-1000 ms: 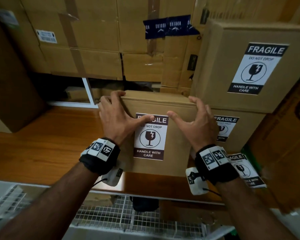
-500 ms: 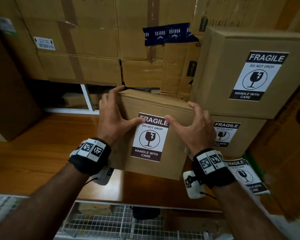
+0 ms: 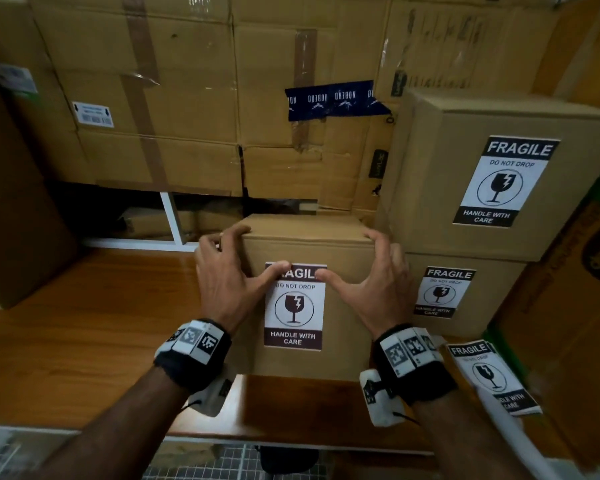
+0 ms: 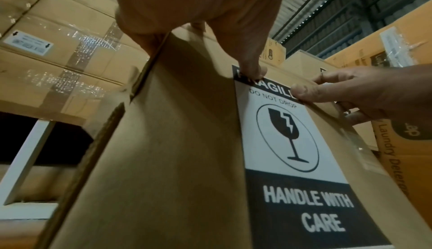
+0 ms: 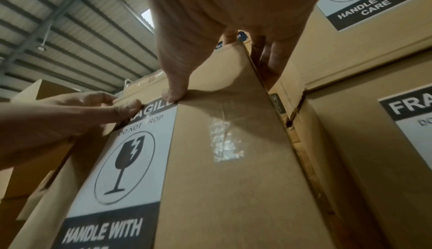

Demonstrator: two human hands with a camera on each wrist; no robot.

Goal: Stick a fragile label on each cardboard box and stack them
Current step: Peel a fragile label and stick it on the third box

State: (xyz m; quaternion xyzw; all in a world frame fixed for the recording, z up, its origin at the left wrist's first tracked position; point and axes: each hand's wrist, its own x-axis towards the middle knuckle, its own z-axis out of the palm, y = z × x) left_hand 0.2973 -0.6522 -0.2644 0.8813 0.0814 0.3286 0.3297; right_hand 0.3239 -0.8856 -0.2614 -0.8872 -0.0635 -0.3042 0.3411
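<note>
Both thumbs press the top corners of a white and dark-brown rectangular paper fragile label [image 3: 293,306] stuck on the near face of a small plain brown cardboard box [image 3: 347,320]. The left hand [image 3: 227,282] curls its fingers [image 3: 234,232] over the box's top left edge, thumb flat on the label's upper left corner; the right hand [image 3: 374,289] mirrors it, fingers hooked over the top right edge and thumb on the upper right corner, so each hand grips the box between thumb and fingers. The label stands upright, long axis vertical, "FRAGILE" toward 12 o'clock and "HANDLE WITH CARE" toward 6 o'clock. The box sits on a glossy orange-brown wooden table [image 3: 84,327], near its front edge. At 3 o'clock, just beside it, a second labelled brown cardboard box [image 3: 492,299] carries a larger labelled brown cardboard box [image 3: 440,174] on top. At about 4 o'clock a loose stack of spare fragile labels [image 3: 492,379] lies on the table beside the right wrist. Behind, at 12 o'clock, rises a wall of large taped brown cartons [image 3: 187,98].
</note>
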